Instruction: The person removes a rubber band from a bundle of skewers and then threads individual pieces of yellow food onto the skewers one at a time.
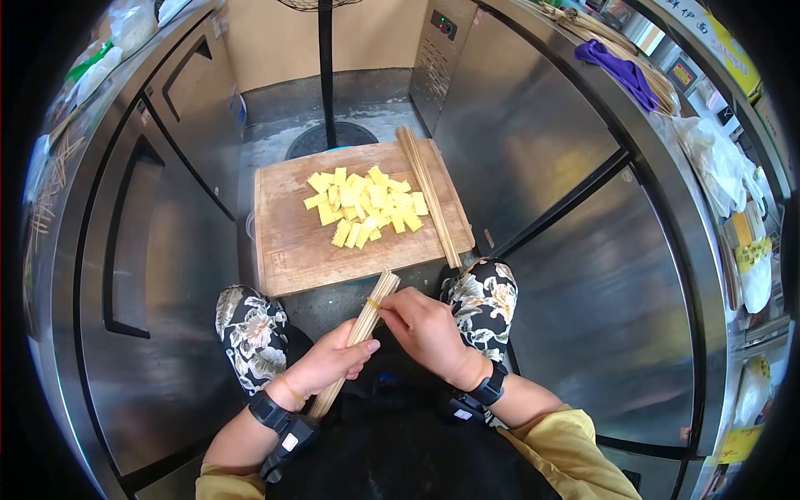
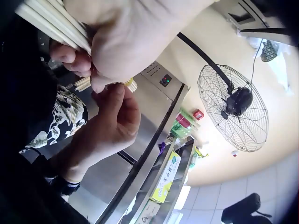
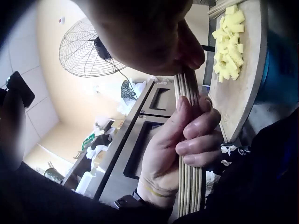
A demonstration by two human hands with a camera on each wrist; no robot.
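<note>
My left hand (image 1: 327,360) grips a bundle of thin wooden skewers (image 1: 337,385), its fingers and thumb wrapped round the middle. The bundle slants up and to the right, towards the cutting board. Near its upper end a yellow rubber band (image 1: 372,303) circles the sticks. My right hand (image 1: 423,327) pinches at this band with thumb and forefinger, right beside the sticks. In the right wrist view the left hand (image 3: 182,140) curls round the skewers, while the right hand hides their upper end. The left wrist view shows the right fingertips (image 2: 117,93) close against the band.
A wooden cutting board (image 1: 292,250) lies beyond my knees, bearing a pile of yellow crinkle-edged pieces (image 1: 362,204). More skewers (image 1: 429,196) lie along its right side. Steel cabinets (image 1: 575,208) flank both sides. A black fan pole (image 1: 327,75) stands behind the board. A purple cloth (image 1: 618,71) hangs on the right counter.
</note>
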